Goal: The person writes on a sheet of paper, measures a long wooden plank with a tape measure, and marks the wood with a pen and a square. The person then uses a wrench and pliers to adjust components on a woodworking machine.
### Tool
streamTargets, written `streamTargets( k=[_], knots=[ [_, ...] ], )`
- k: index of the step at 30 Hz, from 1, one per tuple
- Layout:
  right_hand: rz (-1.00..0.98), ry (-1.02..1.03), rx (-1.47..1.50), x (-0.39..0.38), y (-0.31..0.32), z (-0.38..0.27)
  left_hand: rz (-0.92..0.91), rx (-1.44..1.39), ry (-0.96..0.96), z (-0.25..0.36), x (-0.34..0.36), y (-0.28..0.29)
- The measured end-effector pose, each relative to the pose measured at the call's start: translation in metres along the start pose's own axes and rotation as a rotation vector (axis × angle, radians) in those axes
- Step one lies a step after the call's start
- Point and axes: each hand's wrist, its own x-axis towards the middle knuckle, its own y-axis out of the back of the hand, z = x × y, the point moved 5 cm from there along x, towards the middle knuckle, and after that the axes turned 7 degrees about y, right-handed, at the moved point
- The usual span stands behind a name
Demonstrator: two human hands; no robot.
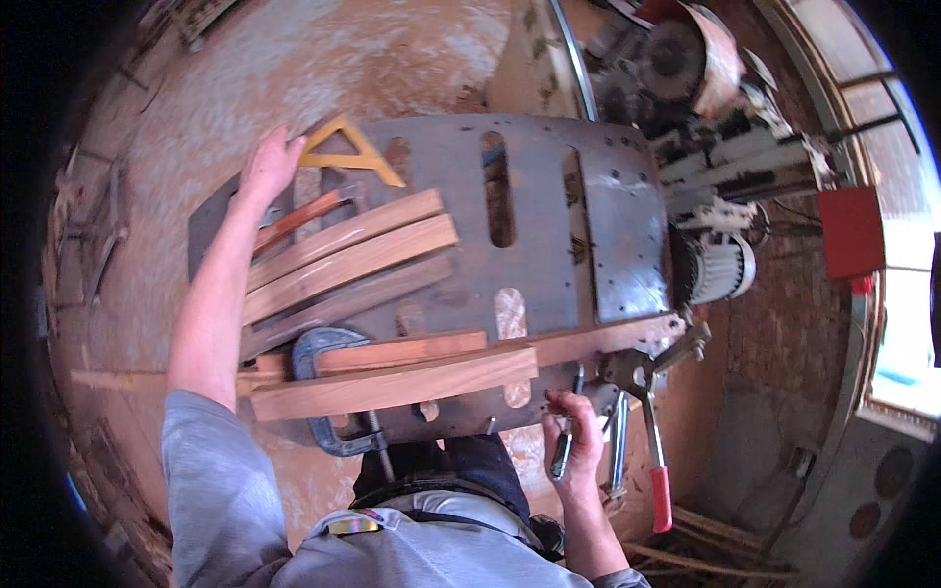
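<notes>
At the far left of the metal table (pixel 451 167), my left hand (pixel 269 169) grips the edge of a yellow triangular set square (pixel 365 160). My right hand (pixel 580 441) is closed around a dark marker (pixel 562 455), close to the table's near edge. Between my hands, a curved wooden piece (pixel 412 384) lies along the near side, in front of another strip of wood (pixel 402 350). A blue-grey C-clamp (pixel 306 365) reaches around the wood at its left part. Several more curved wooden pieces (pixel 358 263) lie side by side beyond it.
A hammer with an orange-brown handle (pixel 299 221) rests beside the wooden pieces. Long slots (pixel 498 191) cut through the tabletop. On the right are a toggle clamp with a red handle (pixel 661 498), a motor (pixel 720 267) and a red box (pixel 851 233). Sawdust covers the floor (pixel 255 78).
</notes>
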Motion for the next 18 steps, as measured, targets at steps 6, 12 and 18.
streamTargets(
  k=[6,12,18],
  knots=[
    [0.042,-0.109,-0.044,-0.032,0.009,0.012,-0.185,0.094,-0.036,-0.006,0.039,-0.043],
    [0.060,-0.132,-0.013,-0.034,0.013,0.017,-0.078,0.102,0.062,-0.027,0.048,-0.014],
    [0.122,-0.126,0.097,-0.033,0.012,0.032,-0.013,-0.210,-0.222,0.085,-0.059,0.093]
  ],
)
